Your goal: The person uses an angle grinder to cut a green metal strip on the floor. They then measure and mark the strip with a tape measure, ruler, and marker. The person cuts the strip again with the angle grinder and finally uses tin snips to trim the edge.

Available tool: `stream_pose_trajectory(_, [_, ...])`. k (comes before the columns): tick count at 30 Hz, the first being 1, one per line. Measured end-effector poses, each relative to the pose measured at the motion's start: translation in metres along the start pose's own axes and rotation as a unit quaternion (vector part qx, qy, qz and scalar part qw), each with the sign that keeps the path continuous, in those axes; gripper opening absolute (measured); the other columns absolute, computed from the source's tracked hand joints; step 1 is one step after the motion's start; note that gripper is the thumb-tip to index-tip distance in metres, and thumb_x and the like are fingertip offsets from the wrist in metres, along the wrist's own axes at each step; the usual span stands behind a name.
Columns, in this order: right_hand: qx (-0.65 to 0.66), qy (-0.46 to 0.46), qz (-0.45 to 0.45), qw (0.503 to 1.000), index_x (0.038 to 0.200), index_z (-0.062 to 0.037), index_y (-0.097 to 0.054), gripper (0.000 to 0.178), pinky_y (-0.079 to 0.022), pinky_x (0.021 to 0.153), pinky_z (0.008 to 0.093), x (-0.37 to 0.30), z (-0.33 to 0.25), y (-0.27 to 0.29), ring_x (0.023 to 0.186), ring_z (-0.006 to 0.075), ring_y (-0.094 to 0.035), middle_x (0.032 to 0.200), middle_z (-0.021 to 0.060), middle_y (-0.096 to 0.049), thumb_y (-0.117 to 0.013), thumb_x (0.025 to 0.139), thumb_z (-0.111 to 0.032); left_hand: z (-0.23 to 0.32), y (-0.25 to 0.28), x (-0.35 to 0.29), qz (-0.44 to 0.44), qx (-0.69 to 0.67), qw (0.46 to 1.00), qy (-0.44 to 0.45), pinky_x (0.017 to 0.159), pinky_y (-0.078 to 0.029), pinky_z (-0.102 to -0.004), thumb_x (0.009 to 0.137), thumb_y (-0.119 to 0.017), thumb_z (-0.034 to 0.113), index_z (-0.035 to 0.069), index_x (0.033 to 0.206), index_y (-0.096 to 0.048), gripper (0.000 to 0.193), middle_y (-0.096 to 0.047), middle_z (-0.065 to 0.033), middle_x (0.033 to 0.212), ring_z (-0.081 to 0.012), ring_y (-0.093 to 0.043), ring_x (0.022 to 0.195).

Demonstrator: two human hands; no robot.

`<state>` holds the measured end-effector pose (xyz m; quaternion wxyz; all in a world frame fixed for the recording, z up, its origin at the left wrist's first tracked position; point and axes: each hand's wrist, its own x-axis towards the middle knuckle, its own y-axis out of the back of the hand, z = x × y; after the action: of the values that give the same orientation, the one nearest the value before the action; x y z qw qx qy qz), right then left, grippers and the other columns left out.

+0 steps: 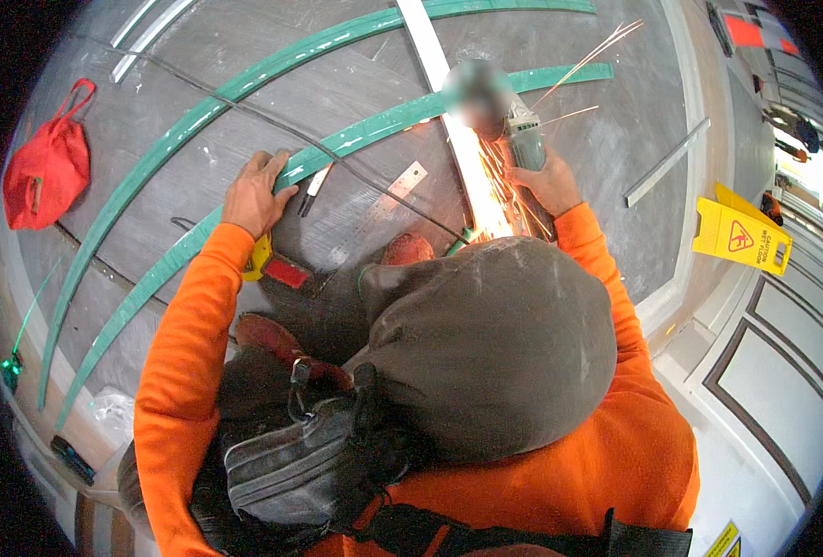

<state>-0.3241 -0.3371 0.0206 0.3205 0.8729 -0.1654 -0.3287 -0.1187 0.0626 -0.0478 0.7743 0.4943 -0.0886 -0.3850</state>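
Note:
My right hand [551, 182] is wrapped round the body of an angle grinder [526, 139]. Its front end is blurred, and bright orange sparks [495, 186] stream from it down along a pale straight strip [423, 42]. That strip crosses a long, curved green strip [365, 133]. Well to the left, my left hand [255, 193] grips the same green strip, its thumb on the near edge and fingers on the far edge. Close to that hand lie a black-and-white marker [315, 188] and a metal ruler [410, 183].
Another curved green strip [165, 135] arcs beyond, under a black cord [291, 137]. A red bag [51, 172] lies at left, a red-and-yellow tool [286, 273] near my knees. A metal bar [669, 162] and yellow floor sign [739, 235] are at right; people [797, 130] are farther off.

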Motion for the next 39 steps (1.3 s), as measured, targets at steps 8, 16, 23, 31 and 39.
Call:
stream_pose_trajectory(8, [-0.084, 0.064, 0.017, 0.994, 0.132, -0.0048, -0.051, 0.068, -0.046, 0.095, 0.0375, 0.018, 0.004, 0.003, 0.107, 0.0296, -0.063, 0.114, 0.0165, -0.066, -0.077, 0.072, -0.027, -0.008, -0.006, -0.001, 0.002, 0.0, 1.0, -0.004, 0.09, -0.049, -0.0439, 0.081, -0.073, 0.021, 0.012, 0.129, -0.055, 0.052, -0.06, -0.0174, 0.113, -0.0379, -0.059, 0.107])
stream_pose_trajectory(16, [-0.022, 0.062, 0.0, 0.998, 0.126, 0.0023, -0.053, 0.072, -0.048, 0.093, 0.0394, 0.038, 0.021, -0.001, 0.106, 0.0317, -0.063, 0.114, 0.0203, -0.065, -0.079, 0.068, -0.032, -0.014, -0.01, 0.002, 0.004, -0.014, 1.0, -0.014, 0.091, -0.048, -0.0444, 0.081, -0.073, 0.022, 0.014, 0.132, -0.053, 0.056, -0.06, -0.0186, 0.114, -0.039, -0.059, 0.107])
stream_pose_trajectory(23, [-0.068, 0.026, 0.016, 0.997, 0.12, 0.0013, -0.056, 0.057, -0.051, 0.083, 0.0338, 0.03, 0.006, -0.003, 0.091, 0.0207, -0.064, 0.101, 0.0134, -0.067, -0.076, 0.072, -0.022, -0.002, 0.002, 0.006, -0.055, -0.05, 0.997, 0.025, 0.098, -0.046, -0.0443, 0.079, -0.075, 0.022, 0.014, 0.134, -0.052, 0.06, -0.059, -0.0216, 0.124, -0.0399, -0.056, 0.115])
stream_pose_trajectory(31, [0.071, -0.003, 0.005, 0.997, 0.119, -0.0005, -0.057, 0.063, -0.05, 0.086, 0.0382, -0.003, -0.012, 0.004, 0.095, 0.0316, -0.066, 0.103, 0.0188, -0.068, -0.08, 0.068, -0.031, -0.001, 0.017, 0.01, -0.06, 0.031, 0.998, 0.019, 0.091, -0.05, -0.0445, 0.077, -0.075, 0.02, 0.006, 0.122, -0.055, 0.051, -0.06, -0.017, 0.114, -0.038, -0.058, 0.109])
stream_pose_trajectory(39, [-0.033, 0.043, 0.024, 0.998, 0.117, -0.0007, -0.059, 0.063, -0.051, 0.086, 0.0386, 0.004, -0.01, 0.012, 0.095, 0.0314, -0.066, 0.104, 0.0199, -0.068, -0.081, 0.066, -0.032, 0.012, 0.011, 0.003, -0.024, 0.118, 0.993, -0.01, 0.086, -0.051, -0.0432, 0.08, -0.073, 0.022, 0.011, 0.115, -0.057, 0.04, -0.059, -0.0126, 0.112, -0.0342, -0.06, 0.103])
